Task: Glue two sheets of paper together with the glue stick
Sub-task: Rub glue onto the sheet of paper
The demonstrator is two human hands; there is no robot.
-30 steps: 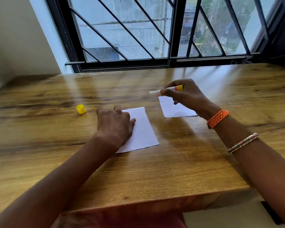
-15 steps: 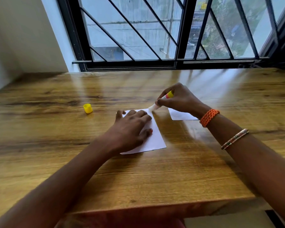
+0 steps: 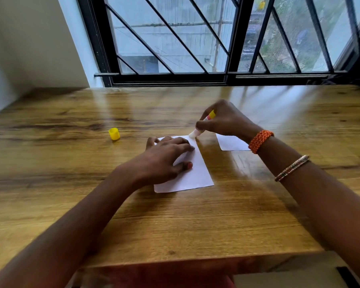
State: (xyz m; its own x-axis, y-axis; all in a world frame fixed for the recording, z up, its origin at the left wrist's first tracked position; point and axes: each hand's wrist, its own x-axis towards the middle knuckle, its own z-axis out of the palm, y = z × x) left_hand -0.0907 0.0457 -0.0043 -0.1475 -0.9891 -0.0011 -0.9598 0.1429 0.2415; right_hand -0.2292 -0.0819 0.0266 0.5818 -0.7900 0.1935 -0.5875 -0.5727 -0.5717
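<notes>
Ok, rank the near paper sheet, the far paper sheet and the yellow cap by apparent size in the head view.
1. near paper sheet
2. far paper sheet, partly hidden by the right wrist, so its rank is unsure
3. yellow cap

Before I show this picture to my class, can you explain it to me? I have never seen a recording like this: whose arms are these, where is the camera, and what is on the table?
There is no machine here. The arms belong to a person wearing a wide-angle camera on the head, so you look forward and down over their hands, with a barred window behind. The left hand lies with its fingers spread flat on a white sheet of paper, pressing it to the wooden table. The right hand grips a glue stick, whose white tip touches the far corner of that sheet. A second white sheet lies to the right, partly hidden behind the right wrist. The stick's yellow cap stands apart on the left. The right forearm wears an orange band and a bangle.
</notes>
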